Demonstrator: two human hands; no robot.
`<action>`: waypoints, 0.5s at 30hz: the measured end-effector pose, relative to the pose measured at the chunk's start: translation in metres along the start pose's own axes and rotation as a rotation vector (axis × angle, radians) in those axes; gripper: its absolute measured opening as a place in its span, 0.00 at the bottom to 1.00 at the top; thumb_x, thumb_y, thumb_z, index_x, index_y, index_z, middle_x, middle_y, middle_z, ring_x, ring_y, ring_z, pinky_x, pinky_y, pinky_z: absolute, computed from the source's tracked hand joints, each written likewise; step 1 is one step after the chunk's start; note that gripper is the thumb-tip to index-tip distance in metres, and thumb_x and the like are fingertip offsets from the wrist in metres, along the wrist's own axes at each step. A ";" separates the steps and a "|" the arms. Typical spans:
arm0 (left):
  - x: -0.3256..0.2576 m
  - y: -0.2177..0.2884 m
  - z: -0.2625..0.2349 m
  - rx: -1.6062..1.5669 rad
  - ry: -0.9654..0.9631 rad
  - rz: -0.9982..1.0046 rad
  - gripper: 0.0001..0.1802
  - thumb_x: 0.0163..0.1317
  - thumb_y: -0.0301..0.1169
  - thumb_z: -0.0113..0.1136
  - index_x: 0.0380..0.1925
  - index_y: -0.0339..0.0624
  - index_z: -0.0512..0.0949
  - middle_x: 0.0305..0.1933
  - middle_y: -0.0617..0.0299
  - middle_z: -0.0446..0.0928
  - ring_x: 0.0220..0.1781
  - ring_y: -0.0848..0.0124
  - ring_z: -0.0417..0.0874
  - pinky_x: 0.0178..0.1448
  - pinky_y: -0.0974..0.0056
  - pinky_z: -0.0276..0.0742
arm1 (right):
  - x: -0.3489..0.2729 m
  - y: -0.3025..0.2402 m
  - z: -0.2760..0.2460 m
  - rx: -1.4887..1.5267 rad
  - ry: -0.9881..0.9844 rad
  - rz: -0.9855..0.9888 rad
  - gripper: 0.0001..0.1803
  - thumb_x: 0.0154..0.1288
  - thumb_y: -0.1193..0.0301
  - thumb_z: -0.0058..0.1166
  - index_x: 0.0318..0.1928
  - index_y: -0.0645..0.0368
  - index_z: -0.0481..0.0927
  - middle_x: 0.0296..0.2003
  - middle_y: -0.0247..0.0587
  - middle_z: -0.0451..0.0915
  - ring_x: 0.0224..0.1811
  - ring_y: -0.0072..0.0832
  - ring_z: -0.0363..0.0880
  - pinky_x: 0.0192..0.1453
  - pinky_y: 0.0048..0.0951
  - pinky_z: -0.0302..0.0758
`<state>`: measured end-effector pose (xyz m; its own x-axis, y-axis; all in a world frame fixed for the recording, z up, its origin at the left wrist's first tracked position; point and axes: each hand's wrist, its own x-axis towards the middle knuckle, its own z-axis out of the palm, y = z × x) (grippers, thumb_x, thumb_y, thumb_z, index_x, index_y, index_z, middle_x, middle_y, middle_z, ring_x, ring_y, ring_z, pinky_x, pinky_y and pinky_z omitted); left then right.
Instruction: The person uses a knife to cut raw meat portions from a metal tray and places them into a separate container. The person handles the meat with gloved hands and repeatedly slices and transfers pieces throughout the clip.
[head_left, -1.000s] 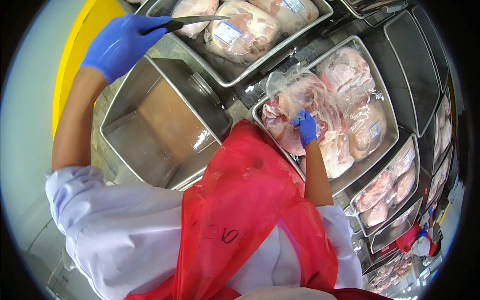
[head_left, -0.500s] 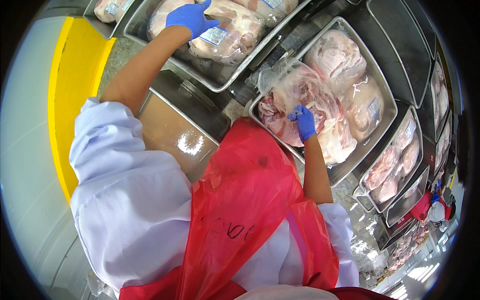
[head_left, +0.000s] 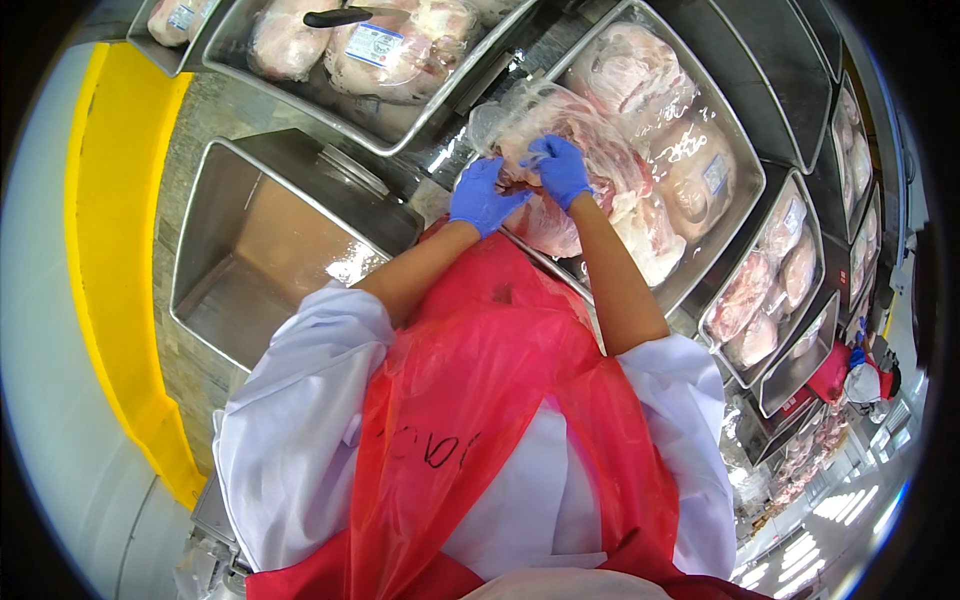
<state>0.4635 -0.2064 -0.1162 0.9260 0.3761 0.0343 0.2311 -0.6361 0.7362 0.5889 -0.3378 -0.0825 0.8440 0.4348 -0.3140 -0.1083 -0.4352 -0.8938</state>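
While both blue-gloved hands, left hand (head_left: pixel 483 197) and right hand (head_left: pixel 558 170), pinch the clear plastic-wrapped raw meat pack (head_left: pixel 590 175) lying in the steel tray (head_left: pixel 745 190), fingers closed on its film, opening the wrap seems underway; it needs a firm two-handed pull. A black-handled knife (head_left: pixel 340 16) rests on neighbouring packs; an empty steel bin (head_left: pixel 215 215) sits left.

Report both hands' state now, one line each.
Left hand: fingers closed on the clear plastic bag of raw meat in the steel tray.
Right hand: fingers closed on the same bag's top.
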 end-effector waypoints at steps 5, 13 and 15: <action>0.000 0.014 0.031 0.116 -0.087 -0.245 0.38 0.49 0.54 0.77 0.53 0.39 0.82 0.58 0.50 0.80 0.61 0.50 0.79 0.66 0.47 0.73 | 0.007 -0.001 0.008 -0.091 0.020 -0.005 0.09 0.66 0.70 0.59 0.39 0.65 0.83 0.32 0.52 0.84 0.33 0.36 0.84 0.43 0.38 0.78; -0.008 -0.015 0.049 -0.103 0.017 -0.189 0.33 0.50 0.49 0.78 0.50 0.39 0.83 0.52 0.50 0.83 0.57 0.52 0.82 0.62 0.50 0.75 | 0.007 0.003 0.007 -0.164 -0.074 0.046 0.16 0.68 0.62 0.62 0.38 0.65 0.85 0.32 0.55 0.85 0.33 0.39 0.84 0.43 0.39 0.79; -0.008 -0.007 0.043 -0.215 0.022 -0.126 0.30 0.51 0.47 0.78 0.49 0.39 0.83 0.51 0.50 0.83 0.55 0.51 0.83 0.61 0.51 0.77 | 0.008 0.012 -0.001 -0.208 -0.092 0.075 0.16 0.68 0.61 0.63 0.40 0.64 0.86 0.33 0.53 0.86 0.32 0.37 0.83 0.43 0.38 0.79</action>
<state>0.4674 -0.2334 -0.1508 0.8866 0.4594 -0.0537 0.2731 -0.4263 0.8624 0.5951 -0.3403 -0.0956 0.7853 0.4612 -0.4129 -0.0501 -0.6175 -0.7850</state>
